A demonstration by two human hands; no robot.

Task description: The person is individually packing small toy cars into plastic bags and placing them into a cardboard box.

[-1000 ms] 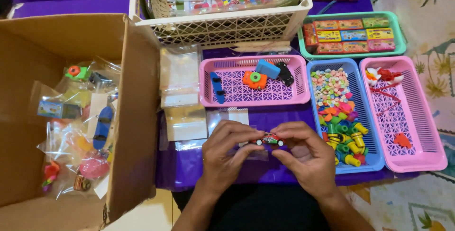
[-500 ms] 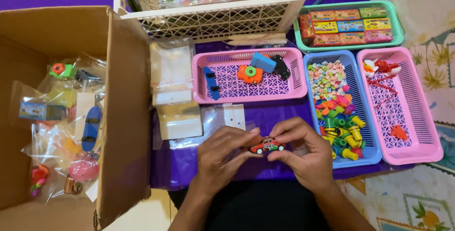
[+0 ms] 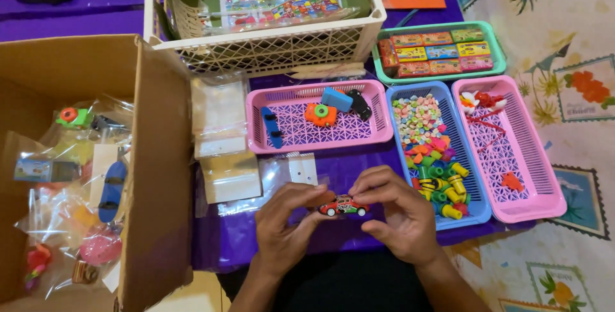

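A small red toy car [image 3: 343,207] is held between my two hands just above the purple table cover [image 3: 333,171]. My left hand [image 3: 286,229] pinches its left end with fingers curled. My right hand [image 3: 396,213] grips its right end and top. Just beyond the hands lie clear plastic bags [image 3: 269,177]. Behind them a pink tray [image 3: 319,138] holds a blue skateboard, an orange toy, a blue block and a dark car.
A blue tray [image 3: 477,213] of small colourful pieces and a pink tray [image 3: 535,177] with red bits sit to the right. A green tray [image 3: 490,72] of boxes and a white basket [image 3: 269,49] stand behind. An open cardboard box [image 3: 157,177] of bagged toys is at left.
The view has shifted slightly. My hands have turned the small toy so the red car now shows side-on between my fingers.
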